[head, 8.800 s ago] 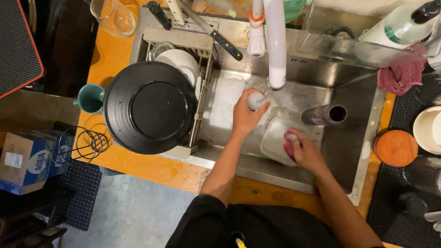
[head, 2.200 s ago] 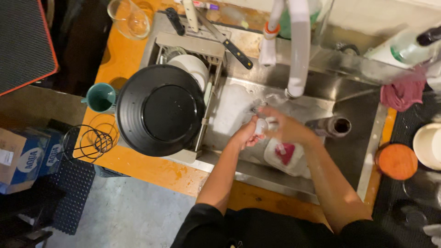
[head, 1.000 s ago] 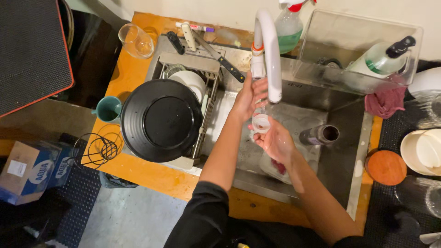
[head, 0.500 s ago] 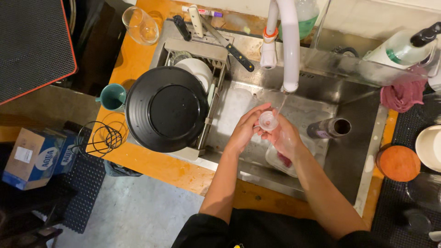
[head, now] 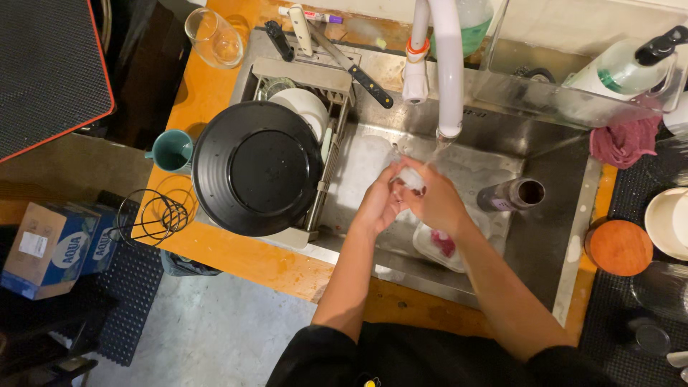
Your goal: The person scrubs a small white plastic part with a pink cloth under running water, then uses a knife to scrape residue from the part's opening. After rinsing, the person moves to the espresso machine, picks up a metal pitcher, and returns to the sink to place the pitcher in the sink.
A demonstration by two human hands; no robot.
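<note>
**Both hands close on a small glass under the tap**

An orange wooden countertop [head: 215, 93] runs around a stainless steel sink [head: 545, 236], with a grey concrete floor [head: 222, 330] below and black rubber mats on it. A white curved tap spout [head: 448, 64] hangs over the basin, water falling from its end.

Under that stream the left hand [head: 376, 204] and the right hand [head: 433, 204] meet around a small clear drinking glass [head: 407, 177], the fingers of both curled on it; it sits between the two palms, above the basin floor, partly hidden by them. Just below the right wrist a white dish with a red cloth in it [head: 444, 244] lies in the basin, and a dark steel tumbler [head: 516, 195] lies on its side near the right hand.

Left of the sink a drying rack [head: 308, 75] holds a large round black pan [head: 256, 168] turned bottom up, with white bowls [head: 304, 107] behind it. A teal mug [head: 172, 152] and a wire whisk [head: 154, 215] lie on the counter beside it, an empty clear glass [head: 213, 37] further back. A black-handled knife [head: 358, 68] rests on the sink's rear edge. On the right are a crumpled pink cloth [head: 623, 140] and a round orange lid [head: 618, 247]. A cardboard box [head: 54, 247] stands on the floor.
</note>
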